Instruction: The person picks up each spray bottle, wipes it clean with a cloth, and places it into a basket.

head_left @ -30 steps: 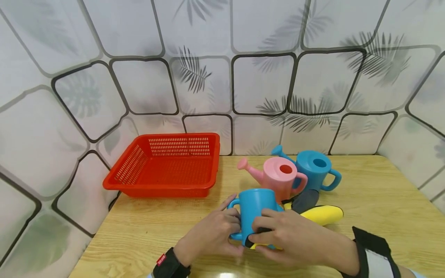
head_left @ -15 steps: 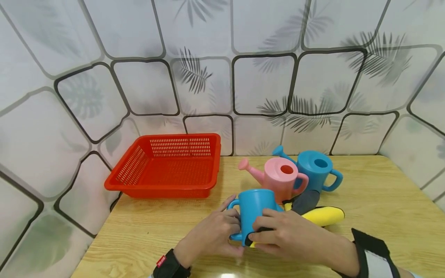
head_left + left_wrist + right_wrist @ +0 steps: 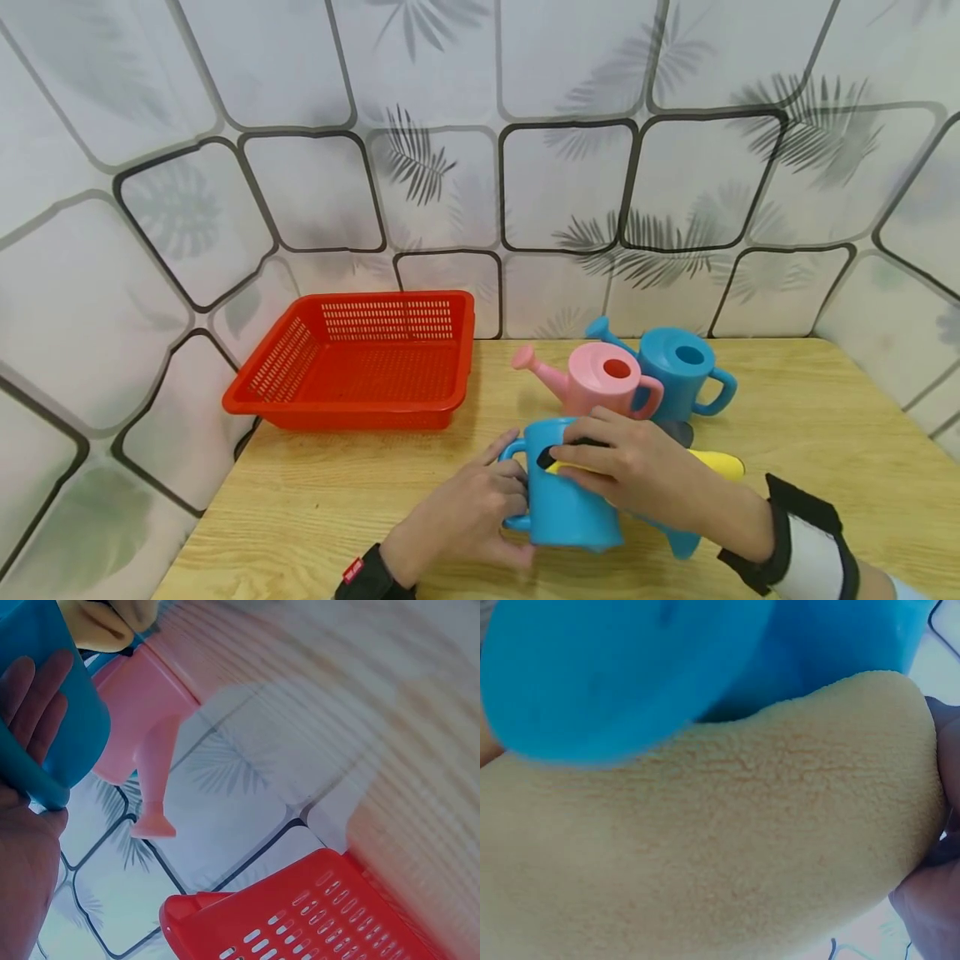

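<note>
A blue watering can is held over the front of the table, its spout jutting low to the right. My left hand grips its handle, with fingers against the body in the left wrist view. My right hand pinches a yellow cloth with black edging against the can's upper side. In the head view, yellow fabric also shows beyond the right hand. The can's blue spout head overlaps the cloth in the right wrist view.
Behind the hands stand a pink watering can and another blue watering can. A red plastic basket sits at the back left of the wooden table. A patterned wall covering rises behind it.
My right hand has slid the cloth from low on the blue can up to its upper side. The can has tilted, and its spout now shows at lower right. The left hand keeps its grip.
</note>
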Demonstrator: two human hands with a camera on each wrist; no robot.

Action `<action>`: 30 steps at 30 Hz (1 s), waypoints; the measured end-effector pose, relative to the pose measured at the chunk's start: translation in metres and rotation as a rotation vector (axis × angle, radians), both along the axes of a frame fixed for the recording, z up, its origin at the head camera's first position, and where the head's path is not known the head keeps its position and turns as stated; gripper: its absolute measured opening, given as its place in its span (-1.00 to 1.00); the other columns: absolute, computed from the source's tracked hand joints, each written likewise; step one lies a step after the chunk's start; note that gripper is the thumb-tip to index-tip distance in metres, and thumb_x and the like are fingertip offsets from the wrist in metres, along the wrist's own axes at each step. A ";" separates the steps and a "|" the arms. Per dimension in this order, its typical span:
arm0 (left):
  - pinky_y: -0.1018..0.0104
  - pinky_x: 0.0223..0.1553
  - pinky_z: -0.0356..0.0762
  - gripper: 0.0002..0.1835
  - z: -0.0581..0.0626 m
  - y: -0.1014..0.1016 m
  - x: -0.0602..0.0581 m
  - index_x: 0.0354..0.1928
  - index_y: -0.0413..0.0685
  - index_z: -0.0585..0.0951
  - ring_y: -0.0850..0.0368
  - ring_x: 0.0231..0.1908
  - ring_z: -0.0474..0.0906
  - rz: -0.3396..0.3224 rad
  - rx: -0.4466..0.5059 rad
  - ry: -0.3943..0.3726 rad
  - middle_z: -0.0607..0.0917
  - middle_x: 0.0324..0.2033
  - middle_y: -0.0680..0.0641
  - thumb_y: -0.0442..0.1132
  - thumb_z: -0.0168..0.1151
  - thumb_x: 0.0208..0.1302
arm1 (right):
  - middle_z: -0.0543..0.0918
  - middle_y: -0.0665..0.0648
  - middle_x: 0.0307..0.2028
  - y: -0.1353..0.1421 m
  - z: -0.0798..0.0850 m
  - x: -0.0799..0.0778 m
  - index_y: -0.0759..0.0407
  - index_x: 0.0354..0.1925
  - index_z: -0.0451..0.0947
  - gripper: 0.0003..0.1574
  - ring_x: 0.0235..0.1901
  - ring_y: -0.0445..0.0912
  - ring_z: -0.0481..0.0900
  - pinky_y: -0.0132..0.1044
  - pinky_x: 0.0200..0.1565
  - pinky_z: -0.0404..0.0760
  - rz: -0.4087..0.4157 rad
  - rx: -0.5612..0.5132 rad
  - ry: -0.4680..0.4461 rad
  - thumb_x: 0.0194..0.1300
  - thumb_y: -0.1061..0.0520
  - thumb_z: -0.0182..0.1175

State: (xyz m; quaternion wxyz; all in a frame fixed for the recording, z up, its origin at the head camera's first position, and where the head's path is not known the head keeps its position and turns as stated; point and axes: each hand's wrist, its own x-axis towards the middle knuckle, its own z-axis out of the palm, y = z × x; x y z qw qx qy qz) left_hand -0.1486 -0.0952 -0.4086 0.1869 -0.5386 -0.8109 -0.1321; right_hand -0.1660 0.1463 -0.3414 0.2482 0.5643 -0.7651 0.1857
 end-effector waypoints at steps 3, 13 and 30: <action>-0.08 0.40 0.08 -0.66 -0.001 0.000 0.000 -0.70 0.10 0.51 0.31 -0.27 0.48 -0.010 -0.010 0.015 0.57 -0.68 0.19 0.10 0.35 -0.02 | 0.70 0.00 -0.27 0.003 0.000 -0.004 0.10 -0.15 0.74 -0.69 -0.25 -0.18 0.56 -0.27 -0.29 0.75 -0.043 -0.004 -0.015 0.16 -0.02 0.37; -0.08 0.41 0.06 -0.67 -0.001 0.001 0.001 -0.67 0.14 0.51 0.31 -0.25 0.49 -0.018 -0.024 0.019 0.60 -0.66 0.20 0.12 0.33 0.00 | 0.72 0.13 -0.22 0.011 -0.004 -0.015 0.19 -0.13 0.72 -0.63 -0.19 -0.06 0.61 -0.12 -0.27 0.76 -0.107 -0.062 0.019 0.29 -0.05 0.25; -0.01 0.44 -0.01 -0.67 0.002 0.000 0.002 -0.68 0.09 0.50 0.31 -0.26 0.48 0.005 0.017 -0.045 0.59 -0.66 0.18 0.08 0.38 -0.07 | 0.76 0.10 -0.23 0.017 -0.004 -0.020 0.22 -0.15 0.72 -0.49 -0.16 -0.04 0.62 -0.02 -0.21 0.73 -0.107 -0.131 0.030 0.43 -0.13 0.02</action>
